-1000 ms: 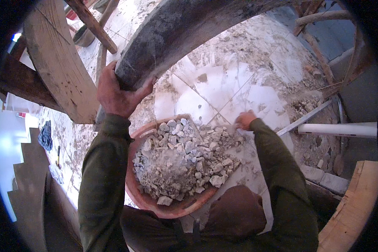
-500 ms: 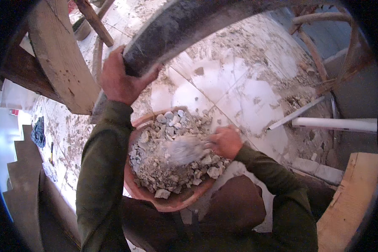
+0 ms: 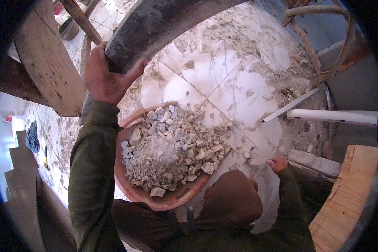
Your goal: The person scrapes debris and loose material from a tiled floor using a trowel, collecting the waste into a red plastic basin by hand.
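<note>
My left hand [image 3: 107, 80] grips the near end of a dark grey plank [image 3: 155, 29], its thumb and fingers spread across the plank's width. Below that hand a reddish-brown tub [image 3: 126, 189] stands between my arms, heaped with grey and white rubble [image 3: 172, 147]. A pale, dusty patch lies in the middle of the heap. To the right of the tub, low by the floor, my right hand [image 3: 278, 164] is closed on what looks like a trowel [image 3: 257, 157], its grey blade pointing left. The handle is hidden in the fingers.
Pale floor tiles [image 3: 248, 96] carry dust and debris. Wooden boards [image 3: 50, 63] stand at the left. A white pipe [image 3: 332, 116] and a thin strip [image 3: 287, 105] lie at the right, near grey blocks [image 3: 315, 163] and a plywood piece [image 3: 344, 193]. Bent wooden legs [image 3: 308, 46] rise behind.
My right hand with the trowel has moved right and nearer, from over the rubble to beside the tub. The left hand keeps its hold on the plank; the whole view has shifted slightly.
</note>
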`<action>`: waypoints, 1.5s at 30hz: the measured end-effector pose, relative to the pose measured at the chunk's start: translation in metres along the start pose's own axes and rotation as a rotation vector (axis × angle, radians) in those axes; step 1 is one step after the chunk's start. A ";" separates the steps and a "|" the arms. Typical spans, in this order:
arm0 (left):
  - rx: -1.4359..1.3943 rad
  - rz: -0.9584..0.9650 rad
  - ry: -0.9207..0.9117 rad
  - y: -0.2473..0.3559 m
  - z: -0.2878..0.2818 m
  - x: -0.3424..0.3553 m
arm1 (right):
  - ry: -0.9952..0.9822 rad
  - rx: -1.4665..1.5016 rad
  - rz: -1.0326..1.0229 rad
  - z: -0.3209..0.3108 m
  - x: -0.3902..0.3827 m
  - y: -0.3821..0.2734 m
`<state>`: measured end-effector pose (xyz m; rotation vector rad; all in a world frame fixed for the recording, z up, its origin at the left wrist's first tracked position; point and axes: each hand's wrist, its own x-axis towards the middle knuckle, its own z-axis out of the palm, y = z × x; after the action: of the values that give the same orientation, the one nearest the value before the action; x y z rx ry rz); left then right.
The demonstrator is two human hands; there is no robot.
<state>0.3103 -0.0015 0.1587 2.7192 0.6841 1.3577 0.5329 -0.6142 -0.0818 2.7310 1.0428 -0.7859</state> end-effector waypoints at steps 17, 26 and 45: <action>0.127 -0.200 -0.780 -0.024 -0.138 -0.173 | -0.027 0.325 -0.039 -0.046 0.052 -0.068; -0.525 -1.239 -0.625 -0.039 -0.168 -0.382 | -0.051 0.201 -0.184 0.002 0.097 -0.151; -0.431 -1.587 -0.388 -0.036 -0.239 -0.441 | 0.406 0.154 -0.510 -0.083 0.119 -0.256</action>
<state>-0.1173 -0.1829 -0.0342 1.1931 1.6153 0.4127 0.4766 -0.3268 -0.0513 2.8519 1.8830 -0.3678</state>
